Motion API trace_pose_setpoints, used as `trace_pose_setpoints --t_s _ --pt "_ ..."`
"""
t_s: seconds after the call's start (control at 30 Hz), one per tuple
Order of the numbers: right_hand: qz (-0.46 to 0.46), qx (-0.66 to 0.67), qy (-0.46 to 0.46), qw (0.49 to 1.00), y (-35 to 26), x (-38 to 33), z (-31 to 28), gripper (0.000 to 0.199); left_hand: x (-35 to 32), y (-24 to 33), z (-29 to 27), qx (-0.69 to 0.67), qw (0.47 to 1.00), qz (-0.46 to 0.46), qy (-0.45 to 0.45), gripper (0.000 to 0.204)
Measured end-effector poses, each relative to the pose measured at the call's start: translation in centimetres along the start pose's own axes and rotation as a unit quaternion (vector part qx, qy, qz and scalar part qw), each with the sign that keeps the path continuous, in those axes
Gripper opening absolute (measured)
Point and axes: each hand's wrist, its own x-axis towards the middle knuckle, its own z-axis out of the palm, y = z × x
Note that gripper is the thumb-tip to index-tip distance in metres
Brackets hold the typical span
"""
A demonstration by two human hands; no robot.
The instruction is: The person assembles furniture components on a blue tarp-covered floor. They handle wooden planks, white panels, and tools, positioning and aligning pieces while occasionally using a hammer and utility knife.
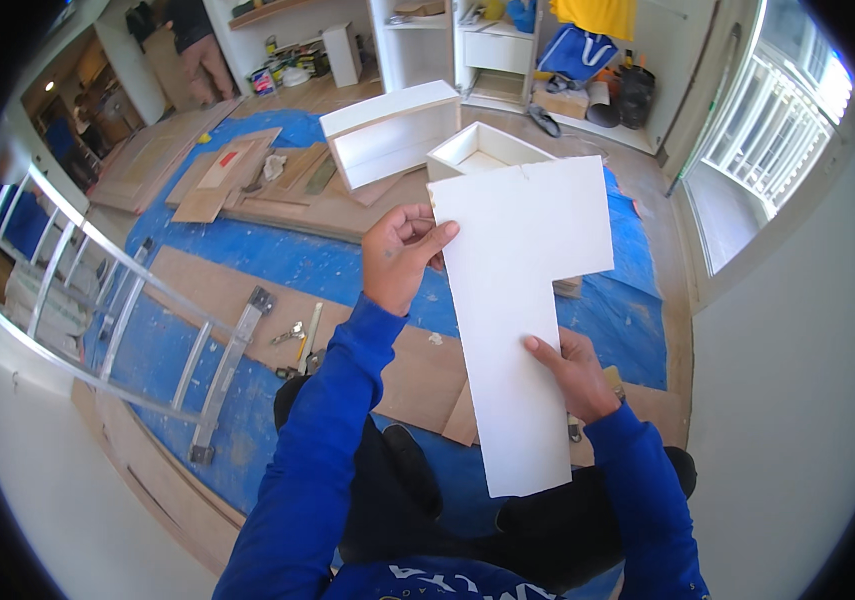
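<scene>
At the left, the silver metal ladder [225, 372] stands on the blue plastic sheet [417, 290]; keep any swing of the work clear of it. To its right, a silver metal hand tool [289, 333] lies on the long brown wooden board [407, 385]; do not lower the work onto it. The left hand [397, 255] pinches the far left edge of the flat white L-shaped panel [507, 300], thumb on the face. The panel is between the hands, above the knees, its wider part at the far end. Support that heavier-looking end firmly and avoid flexing the inner corner. At the right, the right hand [584, 378] grips the narrow leg's right edge, thumb on the face; its fingers are probably behind, but are mostly hidden.
</scene>
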Motion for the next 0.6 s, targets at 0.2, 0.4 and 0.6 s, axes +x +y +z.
trace_pose_setpoints --t_s 0.2,0.4,0.6 --pt "-0.006 0.0 -0.025 1.0 1.9 -0.1 0.5 0.043 0.7 -0.9 -1.5 0.003 1.0 0.003 0.022 0.02" --pt "0.002 -0.014 -0.021 1.0 1.4 -0.2 0.3 0.042 0.7 -0.9 -1.8 0.012 1.0 0.009 0.001 0.02" --pt "-0.012 -0.019 -0.007 1.0 1.4 -0.4 0.2 0.041 1.0 -0.7 -2.5 0.024 0.999 -0.018 -0.033 0.02"
